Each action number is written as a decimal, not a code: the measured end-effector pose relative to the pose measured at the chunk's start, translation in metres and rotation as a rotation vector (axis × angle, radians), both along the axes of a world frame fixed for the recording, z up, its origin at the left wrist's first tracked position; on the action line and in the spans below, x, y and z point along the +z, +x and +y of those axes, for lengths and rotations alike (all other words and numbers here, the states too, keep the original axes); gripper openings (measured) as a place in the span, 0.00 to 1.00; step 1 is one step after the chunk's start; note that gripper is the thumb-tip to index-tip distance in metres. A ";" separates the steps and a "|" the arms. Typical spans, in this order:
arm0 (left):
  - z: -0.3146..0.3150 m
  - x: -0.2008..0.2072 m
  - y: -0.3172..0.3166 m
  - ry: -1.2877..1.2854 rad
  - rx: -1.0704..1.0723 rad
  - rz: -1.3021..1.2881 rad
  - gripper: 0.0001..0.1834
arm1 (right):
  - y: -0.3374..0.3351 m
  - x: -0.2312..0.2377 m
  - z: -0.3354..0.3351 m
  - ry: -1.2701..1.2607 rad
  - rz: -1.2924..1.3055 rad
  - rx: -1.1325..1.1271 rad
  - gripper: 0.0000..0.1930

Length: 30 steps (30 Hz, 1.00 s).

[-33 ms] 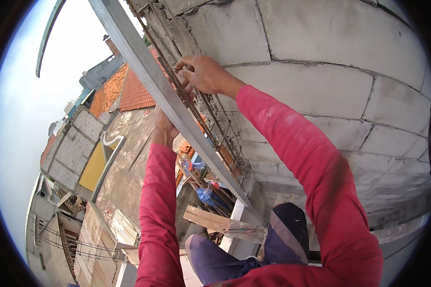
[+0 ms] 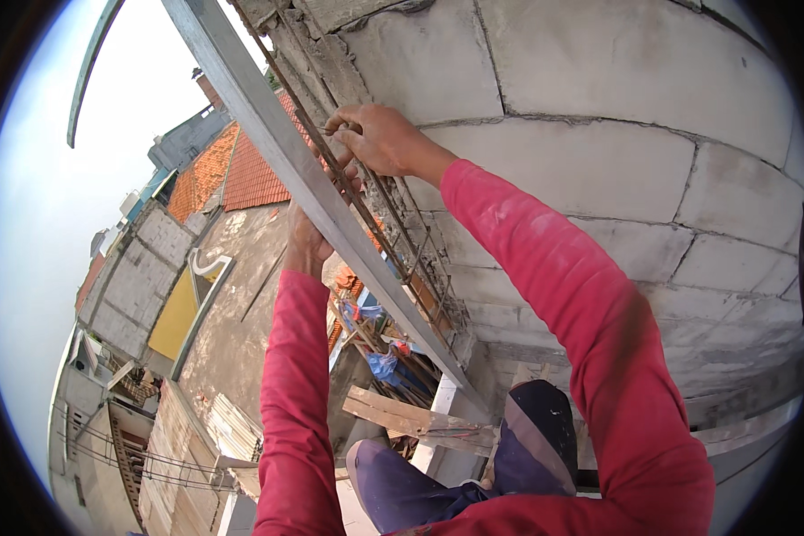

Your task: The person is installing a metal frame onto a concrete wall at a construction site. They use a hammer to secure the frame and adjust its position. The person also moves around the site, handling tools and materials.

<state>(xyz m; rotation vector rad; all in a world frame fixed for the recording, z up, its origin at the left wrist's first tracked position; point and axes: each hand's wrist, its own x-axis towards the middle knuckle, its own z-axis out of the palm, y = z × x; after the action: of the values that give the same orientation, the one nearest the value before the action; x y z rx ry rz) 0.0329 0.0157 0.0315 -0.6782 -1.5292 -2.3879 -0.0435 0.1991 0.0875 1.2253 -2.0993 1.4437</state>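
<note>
My right hand (image 2: 380, 139) is closed in a pinch beside rusty steel reinforcing bars (image 2: 355, 201) at the edge of the block wall. What its fingertips hold is too small to make out. My left hand (image 2: 307, 239) reaches behind a grey straight-edged beam (image 2: 281, 134) that slants across the view. Its curled fingers show past the beam, close against the reinforcing bars and below my right hand. The beam covers most of that hand, so its grip is partly hidden.
A light grey block wall (image 2: 581, 170) rises on the right. Below my arms are a rough wooden plank (image 2: 420, 420), my bent knees and blue plastic scraps (image 2: 382, 364). Far down on the left lie orange tiled roofs (image 2: 255, 165), a bare surface and several cables.
My left fingers have shifted slightly beside the reinforcing bars. My right hand keeps its pinch in nearly the same place.
</note>
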 end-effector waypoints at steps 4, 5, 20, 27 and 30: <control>0.000 0.003 -0.009 0.025 -0.096 0.022 0.35 | -0.018 0.005 0.003 0.014 0.129 0.022 0.15; 0.001 0.007 -0.016 0.029 -0.113 0.016 0.33 | -0.027 0.009 0.003 0.018 0.129 0.050 0.15; 0.007 0.020 -0.012 -0.107 0.188 0.037 0.15 | -0.039 0.024 -0.017 0.054 0.178 0.243 0.15; -0.022 0.014 -0.032 -0.171 0.031 0.028 0.14 | 0.010 0.006 -0.008 -0.161 0.023 0.000 0.15; -0.025 0.006 -0.039 -0.332 0.145 0.164 0.20 | 0.025 0.002 -0.010 -0.127 0.209 -0.031 0.19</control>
<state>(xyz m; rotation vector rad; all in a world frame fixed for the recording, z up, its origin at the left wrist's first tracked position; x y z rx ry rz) -0.0061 -0.0092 0.0380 -0.7759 -1.8506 -1.9422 -0.0181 0.1892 0.0898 1.2318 -1.8518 1.3493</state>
